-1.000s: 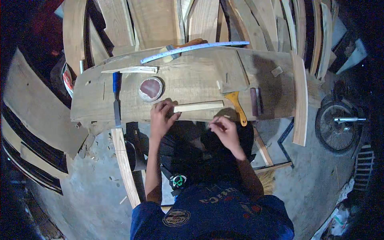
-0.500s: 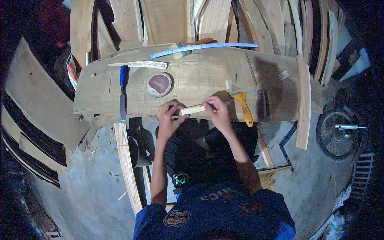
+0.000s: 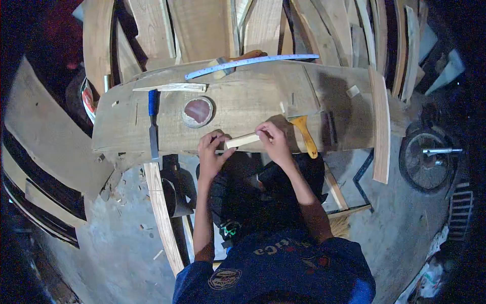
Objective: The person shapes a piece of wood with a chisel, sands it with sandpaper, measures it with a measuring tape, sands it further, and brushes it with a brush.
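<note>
A small pale wood strip (image 3: 243, 140) lies slightly tilted between my hands, over the near edge of the wooden bench board (image 3: 243, 109). My left hand (image 3: 211, 152) holds its left end between thumb and fingers. With thumb and forefinger closed, my right hand (image 3: 274, 143) grips the right end. A scraper with a yellow handle (image 3: 305, 137) lies just right of my right hand. Beyond my left hand sits a round tin (image 3: 197, 111) with a reddish-brown surface inside. Farther left is a chisel with a blue handle (image 3: 153, 124).
At the board's back lie a whitish ruler (image 3: 253, 60), a brush (image 3: 223, 68) and a tapered wood piece (image 3: 172, 87). A long plank (image 3: 379, 126) crosses the right end. Tall boards (image 3: 202, 30) lean behind. A wheel (image 3: 426, 159) stands at right.
The view has shifted a little, so the bench things appear slightly farther left. Both hands keep hold of the wood strip, with the right fingers slightly readjusted.
</note>
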